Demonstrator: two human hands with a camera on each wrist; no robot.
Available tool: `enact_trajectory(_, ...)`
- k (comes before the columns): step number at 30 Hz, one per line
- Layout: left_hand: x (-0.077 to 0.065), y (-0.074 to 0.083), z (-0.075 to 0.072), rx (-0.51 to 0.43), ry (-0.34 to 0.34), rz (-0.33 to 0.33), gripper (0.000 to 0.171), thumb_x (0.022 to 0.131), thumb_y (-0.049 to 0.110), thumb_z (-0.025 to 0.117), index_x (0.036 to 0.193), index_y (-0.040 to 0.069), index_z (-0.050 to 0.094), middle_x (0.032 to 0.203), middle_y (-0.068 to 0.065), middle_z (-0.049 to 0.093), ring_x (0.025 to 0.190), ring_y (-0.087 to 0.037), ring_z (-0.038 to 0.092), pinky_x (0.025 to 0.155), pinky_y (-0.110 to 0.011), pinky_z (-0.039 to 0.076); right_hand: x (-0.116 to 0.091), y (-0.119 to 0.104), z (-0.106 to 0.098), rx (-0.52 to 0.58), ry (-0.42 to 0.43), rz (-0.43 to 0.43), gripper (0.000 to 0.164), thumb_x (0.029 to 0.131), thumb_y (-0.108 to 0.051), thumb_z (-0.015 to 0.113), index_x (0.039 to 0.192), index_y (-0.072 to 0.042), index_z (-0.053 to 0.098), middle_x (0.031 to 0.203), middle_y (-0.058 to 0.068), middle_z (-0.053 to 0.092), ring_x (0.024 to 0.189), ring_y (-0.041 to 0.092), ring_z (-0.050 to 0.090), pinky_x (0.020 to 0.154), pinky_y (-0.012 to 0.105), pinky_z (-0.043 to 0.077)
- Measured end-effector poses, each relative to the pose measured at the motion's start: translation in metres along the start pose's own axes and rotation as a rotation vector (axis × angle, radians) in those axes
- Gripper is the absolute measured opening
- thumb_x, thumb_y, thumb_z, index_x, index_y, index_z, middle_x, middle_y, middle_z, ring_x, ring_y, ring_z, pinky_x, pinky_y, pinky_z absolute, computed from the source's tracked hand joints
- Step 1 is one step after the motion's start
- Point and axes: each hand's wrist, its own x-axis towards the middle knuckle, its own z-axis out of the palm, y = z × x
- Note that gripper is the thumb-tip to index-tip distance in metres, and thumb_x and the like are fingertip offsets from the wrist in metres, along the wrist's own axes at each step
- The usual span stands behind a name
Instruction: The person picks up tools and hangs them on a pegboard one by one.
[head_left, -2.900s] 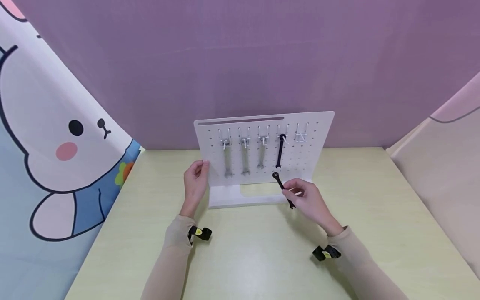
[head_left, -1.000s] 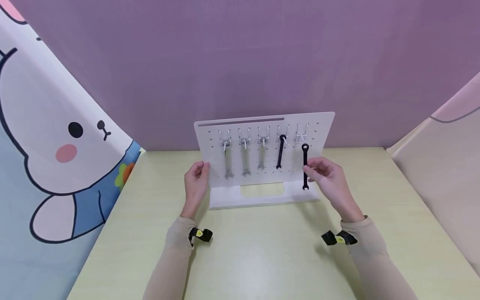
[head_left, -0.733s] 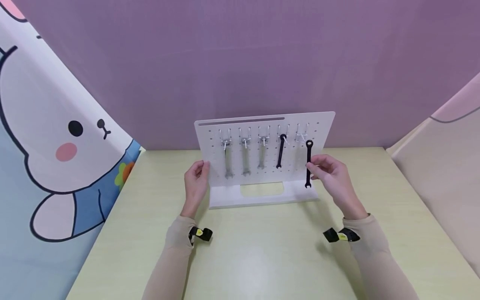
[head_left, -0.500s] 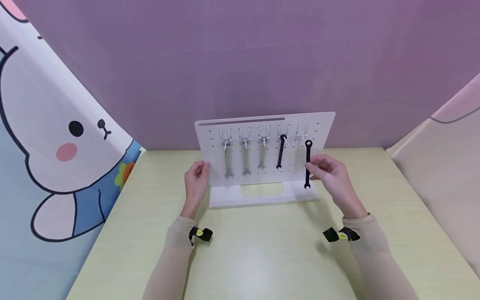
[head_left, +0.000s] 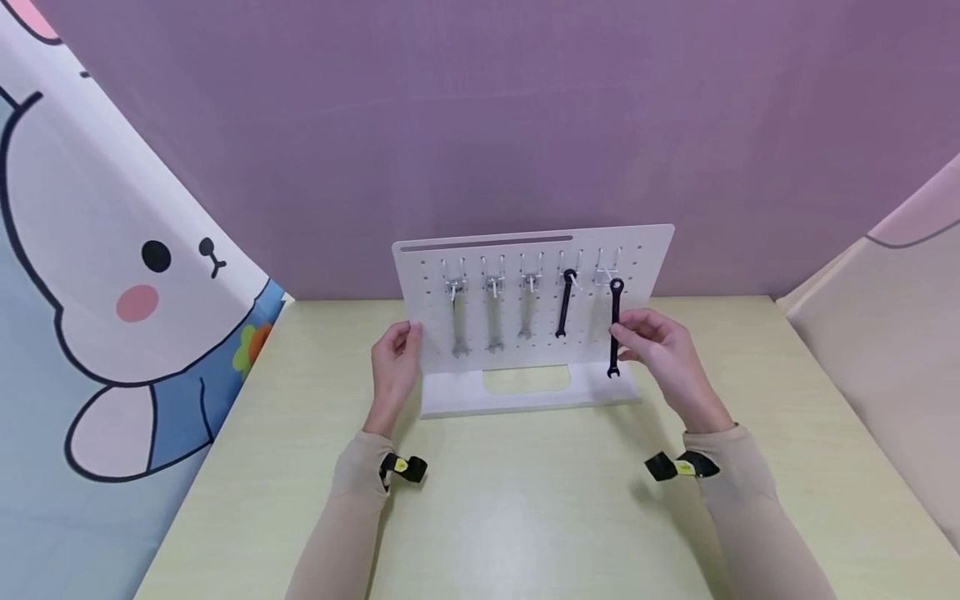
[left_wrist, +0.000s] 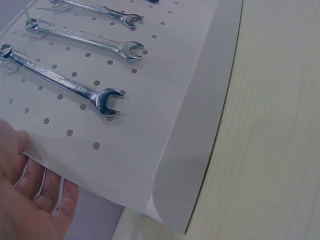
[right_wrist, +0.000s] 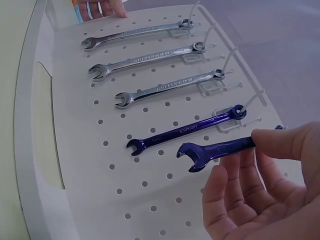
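Note:
A white pegboard stand (head_left: 480, 333) stands on the table. My left hand (head_left: 393, 367) holds its left edge, thumb in front and fingers behind, as the left wrist view shows. My right hand (head_left: 667, 362) pinches a dark combination wrench (right_wrist: 215, 151) between thumb and fingers, open end down. Its ring end is near the rightmost hook (head_left: 606, 273); in the right wrist view the thumb mostly covers that end, so I cannot tell whether they touch. A similar dark wrench (right_wrist: 185, 131) hangs on the neighbouring hook. Silver wrenches (left_wrist: 65, 82) hang on the three hooks further left.
The pale wooden table (head_left: 495, 508) spreads in front of and beside the stand. A purple cloth (head_left: 480, 125) hangs behind it, and a cartoon-printed cloth (head_left: 150, 350) is at the left. The stand's base has a cut-out slot.
My right hand has moved right and up with the dark wrench, which went from tilted to nearly upright. Over the last half second it barely moves. The left hand stays on the board's edge.

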Motion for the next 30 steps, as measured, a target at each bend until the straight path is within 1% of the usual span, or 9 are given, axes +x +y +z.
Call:
enact_trajectory(3,0.0,0.0,0.0,0.003,0.0,0.0,0.03,0.11,0.023,0.062,0.12,-0.004,0.072,0.12,-0.027,0.075,0.096,-0.01,0.065,0.081,-0.011,0.048,0.001,0.001,0.0,0.007,-0.008,0.013,0.02,0.105,-0.023,0.069,0.118,-0.008,0.064,0.104,-0.009,0.072,0.093,0.005,0.066,0.082,0.023,0.06)
enact_trajectory(5,0.0,0.0,0.0,0.003,0.001,0.0,0.03,0.11,0.023,0.062,0.12,-0.004,0.072,0.12,-0.027,0.075,0.095,-0.008,0.065,0.082,-0.012,0.048,0.003,0.002,0.001,0.015,-0.011,0.016,0.02,0.105,-0.023,0.069,0.118,-0.008,0.065,0.102,-0.013,0.071,0.093,0.005,0.065,0.082,0.023,0.06)
enact_trajectory(6,0.0,-0.001,0.0,0.005,0.001,0.004,0.03,0.109,0.023,0.063,0.119,-0.004,0.072,0.119,-0.027,0.075,0.093,-0.005,0.063,0.082,-0.012,0.049,0.003,0.003,0.001,0.019,-0.012,0.017,0.019,0.105,-0.022,0.069,0.118,-0.008,0.065,0.101,-0.013,0.071,0.093,0.005,0.065,0.082,0.023,0.06)
enact_trajectory(14,0.0,-0.001,0.0,0.01,-0.003,0.0,0.03,0.11,0.023,0.062,0.119,-0.003,0.072,0.119,-0.026,0.076,0.091,-0.004,0.063,0.081,-0.013,0.049,0.008,0.006,0.003,0.037,-0.012,0.035,0.02,0.105,-0.023,0.069,0.118,-0.009,0.064,0.104,-0.011,0.071,0.093,0.006,0.065,0.082,0.023,0.06)
enact_trajectory(19,0.0,-0.001,-0.001,0.012,-0.002,0.009,0.028,0.109,0.022,0.062,0.119,-0.003,0.072,0.118,-0.026,0.076,0.091,-0.006,0.063,0.08,-0.013,0.049,0.012,0.007,0.004,0.049,-0.012,0.034,0.022,0.105,-0.025,0.07,0.119,-0.009,0.065,0.104,-0.012,0.071,0.095,0.006,0.065,0.083,0.024,0.061)
enact_trajectory(26,-0.001,0.001,0.0,-0.001,0.012,0.029,0.028,0.108,0.02,0.063,0.117,-0.005,0.073,0.115,-0.027,0.076,0.086,-0.003,0.062,0.078,-0.013,0.048,0.015,0.007,0.006,0.052,-0.002,0.041,0.021,0.104,-0.025,0.071,0.116,-0.01,0.065,0.105,-0.01,0.071,0.095,0.005,0.065,0.082,0.024,0.061)
enact_trajectory(30,-0.001,0.001,0.0,0.001,0.014,0.034,0.028,0.108,0.02,0.063,0.116,-0.006,0.073,0.115,-0.028,0.076,0.086,-0.002,0.062,0.078,-0.013,0.048,0.017,0.007,0.005,0.045,-0.003,0.046,0.023,0.105,-0.027,0.071,0.118,-0.009,0.065,0.105,-0.011,0.07,0.096,0.006,0.065,0.083,0.024,0.061)
